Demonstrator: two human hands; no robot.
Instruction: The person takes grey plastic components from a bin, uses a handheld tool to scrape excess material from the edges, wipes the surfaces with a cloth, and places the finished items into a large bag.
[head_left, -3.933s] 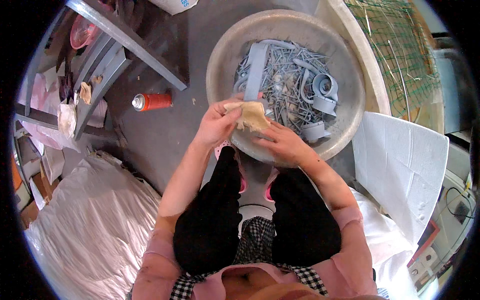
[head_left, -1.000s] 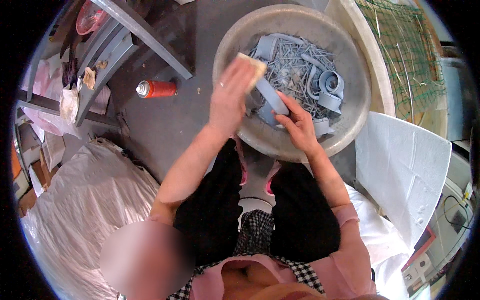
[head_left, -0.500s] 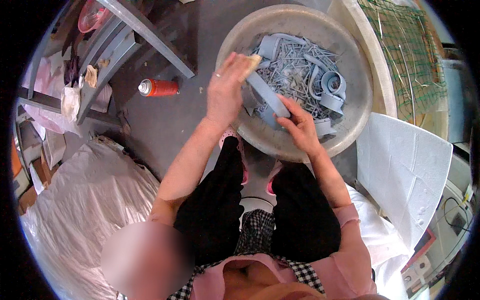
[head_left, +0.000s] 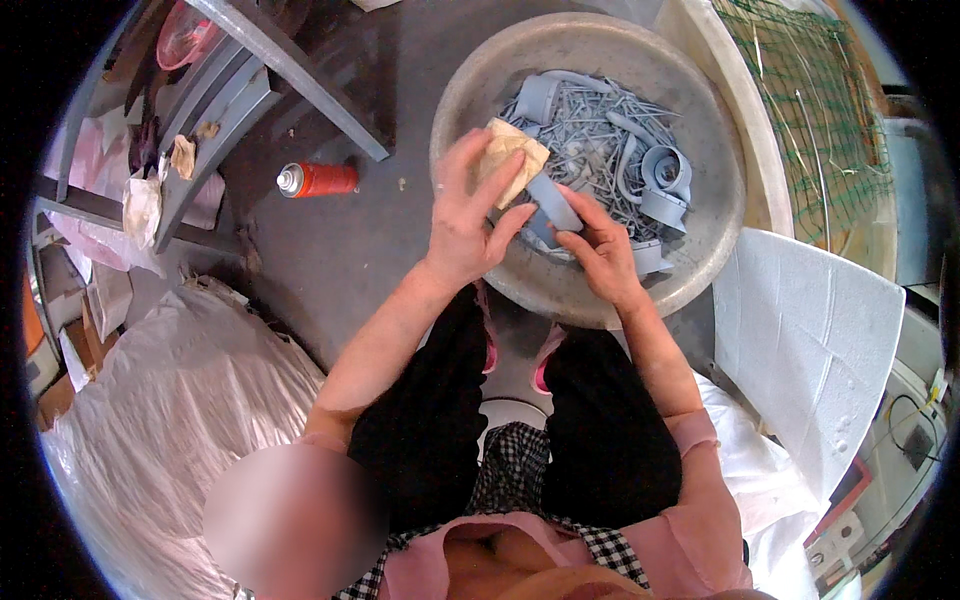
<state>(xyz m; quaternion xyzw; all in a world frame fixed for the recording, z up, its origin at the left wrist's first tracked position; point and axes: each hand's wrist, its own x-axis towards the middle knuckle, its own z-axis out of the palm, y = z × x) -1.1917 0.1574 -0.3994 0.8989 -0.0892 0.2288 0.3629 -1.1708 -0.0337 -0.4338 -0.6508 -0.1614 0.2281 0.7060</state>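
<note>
A folded pale-yellow cloth or pad [head_left: 518,160] is held by my left hand [head_left: 468,215], its fingers laid over it and the thumb apart below. The cloth lies against the far end of a blue-grey curved plastic piece [head_left: 556,203]. My right hand [head_left: 606,252] pinches that piece at its near end between thumb and fingers. Both hands are over the left front of a large round grey basin [head_left: 722,190]. Inside lie many thin blue-grey plastic sticks [head_left: 582,125]. Among them, at the right, is a blue-grey ring-shaped piece [head_left: 667,168], with other curved pieces around.
An orange-red spray can [head_left: 325,179] lies on the floor left of the basin. Beyond it stands a grey metal frame [head_left: 300,75]. A silvery plastic sheet [head_left: 190,400] covers something at the lower left. A white foam panel [head_left: 805,340] leans at the right, below green netting [head_left: 850,130].
My left hand has slid the cloth along the curved piece toward my right hand, and more of the cloth now shows. My right hand has stayed almost in place.
</note>
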